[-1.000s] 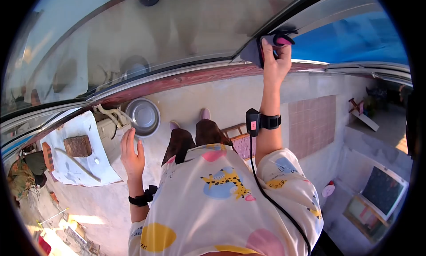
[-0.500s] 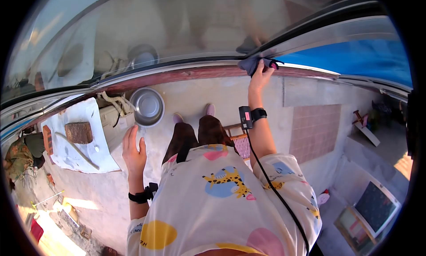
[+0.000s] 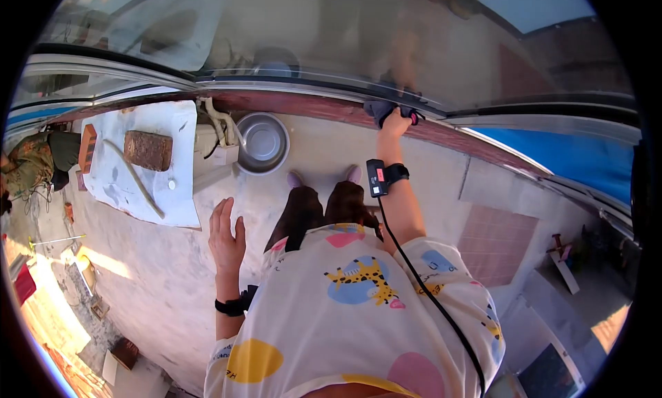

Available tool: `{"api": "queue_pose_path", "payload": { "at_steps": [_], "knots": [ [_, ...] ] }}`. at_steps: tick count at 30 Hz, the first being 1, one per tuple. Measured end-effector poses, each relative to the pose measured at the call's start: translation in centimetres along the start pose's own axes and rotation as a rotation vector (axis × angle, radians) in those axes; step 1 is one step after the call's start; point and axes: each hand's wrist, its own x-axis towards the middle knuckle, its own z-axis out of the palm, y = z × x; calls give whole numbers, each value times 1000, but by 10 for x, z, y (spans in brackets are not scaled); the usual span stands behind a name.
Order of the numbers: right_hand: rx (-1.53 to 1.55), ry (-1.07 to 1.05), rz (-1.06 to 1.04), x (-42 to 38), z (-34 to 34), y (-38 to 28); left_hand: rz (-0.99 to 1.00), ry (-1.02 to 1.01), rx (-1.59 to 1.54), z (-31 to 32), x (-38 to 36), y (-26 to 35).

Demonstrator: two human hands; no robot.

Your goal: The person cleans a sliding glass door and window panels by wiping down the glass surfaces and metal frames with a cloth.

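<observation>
At the lower frame of the window, my right hand [image 3: 396, 122] grips a dark cloth [image 3: 378, 111], which touches the sill and the bottom of the glass [image 3: 345, 33]. Part of the cloth sticks out on either side of my fingers, with a bit of pink at its right end. My left hand [image 3: 226, 238] hangs in the air to the left of my body, fingers stretched and thumb apart, holding nothing. Below the sill, a metal basin [image 3: 263, 144] stands on the floor, beyond my left hand.
To the left, a white board [image 3: 181, 191] bears a brown block [image 3: 148, 150] and a curved stick [image 3: 133, 177]. Pale pipes [image 3: 219, 122] rise beside the basin. A blue sheet [image 3: 531, 153] shows behind the window frame at right. A small white-topped stool [image 3: 565, 270] stands farther right.
My view has turned, so the window frame now slopes down to the right. My right hand with the cloth has slid left along the frame relative to the blue opening. The left hand stays open.
</observation>
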Motion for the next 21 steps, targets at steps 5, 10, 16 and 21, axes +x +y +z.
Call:
{"api": "queue_pose_path", "payload": {
  "at_steps": [5, 10, 16, 21],
  "knots": [
    [116, -113, 34, -56, 78, 29, -122, 53, 12, -29, -20, -56],
    [289, -224, 117, -122, 160, 52, -204, 112, 50, -53, -40, -111],
    [131, -626, 447, -210, 216, 50, -230, 137, -13, -70, -32, -143],
    [262, -1399, 582, -275, 145, -19, -157, 128, -188, -58, 1, -157]
  ]
}}
